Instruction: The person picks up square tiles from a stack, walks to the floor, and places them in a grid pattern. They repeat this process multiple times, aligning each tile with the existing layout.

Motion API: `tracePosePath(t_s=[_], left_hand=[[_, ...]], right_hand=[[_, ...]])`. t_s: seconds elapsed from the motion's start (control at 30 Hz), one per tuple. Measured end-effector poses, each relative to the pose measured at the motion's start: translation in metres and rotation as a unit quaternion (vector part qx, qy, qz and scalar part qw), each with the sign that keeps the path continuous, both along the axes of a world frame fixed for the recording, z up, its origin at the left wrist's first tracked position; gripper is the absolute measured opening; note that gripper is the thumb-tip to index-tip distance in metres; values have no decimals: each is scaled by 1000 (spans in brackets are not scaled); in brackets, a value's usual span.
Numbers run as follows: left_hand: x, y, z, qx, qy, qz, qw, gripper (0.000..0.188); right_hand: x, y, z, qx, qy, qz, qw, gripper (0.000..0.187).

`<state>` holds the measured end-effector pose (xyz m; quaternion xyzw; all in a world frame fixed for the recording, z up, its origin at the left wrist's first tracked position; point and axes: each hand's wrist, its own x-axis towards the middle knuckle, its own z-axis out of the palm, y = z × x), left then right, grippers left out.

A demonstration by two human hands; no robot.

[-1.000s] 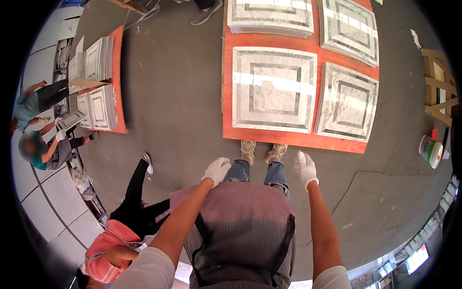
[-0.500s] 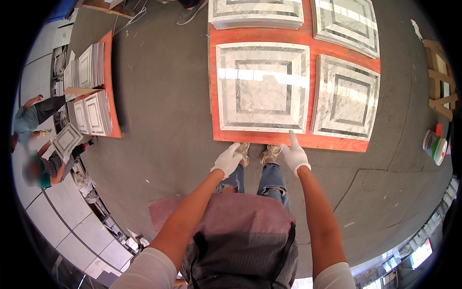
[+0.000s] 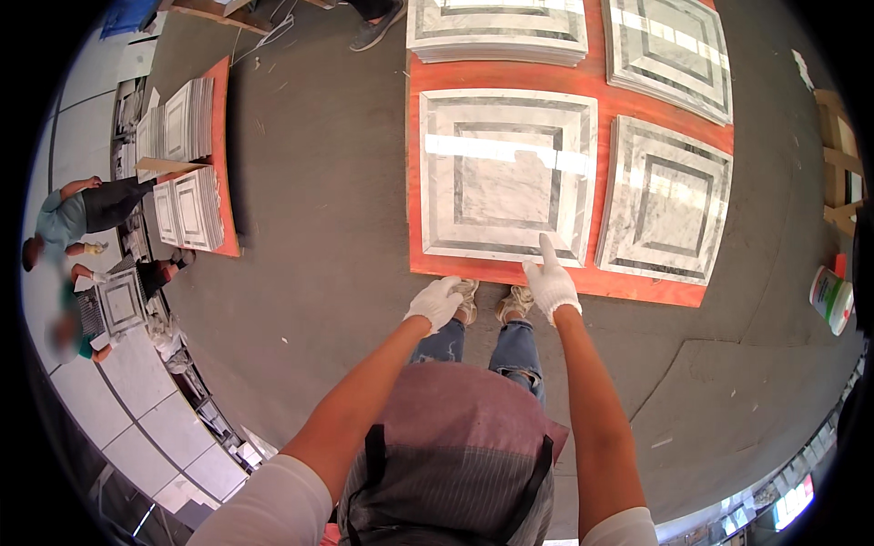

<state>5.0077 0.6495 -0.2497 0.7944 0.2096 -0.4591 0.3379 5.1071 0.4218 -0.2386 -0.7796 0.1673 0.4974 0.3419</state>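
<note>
A square marble tile [image 3: 506, 196], white with grey frame-like bands, lies flat on a red board [image 3: 669, 294] in front of my feet. My right hand [image 3: 552, 284], in a white knitted glove, is at the tile's near edge. Its index finger stretches over the near right part of the tile; whether it touches cannot be made out. My left hand [image 3: 434, 303], gloved the same way, hovers short of the board's near edge with its fingers loosely bent and thumb apart. Neither hand holds anything.
Similar tiles are stacked to the right [image 3: 669, 200] and farther back [image 3: 496, 27]. More stacks [image 3: 196, 209] stand on another red board at left, near two people, one with a framed tile [image 3: 121, 302]. A white bucket [image 3: 830, 300] sits at far right.
My right hand has shifted slightly left, and its index finger now reaches farther over the tile. My left hand stays near the board's edge. At left, a co-worker's tile has tilted more upright.
</note>
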Motion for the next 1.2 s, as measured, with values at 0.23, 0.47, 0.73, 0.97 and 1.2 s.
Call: tracePosePath(t_s=[0.23,0.47,0.73,0.97,1.2], left_hand=[[3,1,-6,37,-9,-25,999,48],[11,9,-16,64,22,-19,998,54],[6,30,-46,80,18,21,996,57],[4,41,-62,81,24,36,996,60],[6,39,-58,62,40,65,995,59]], right_hand=[[-15,-12,-11,-3,-31,-18,999,67],[-32,-44,-42,-64,-59,-35,996,60],[-33,-78,-69,-128,-65,-46,989,64],[-35,-86,-91,-111,-79,-88,987,69],[-26,-69,-74,-124,-48,-14,991,67]])
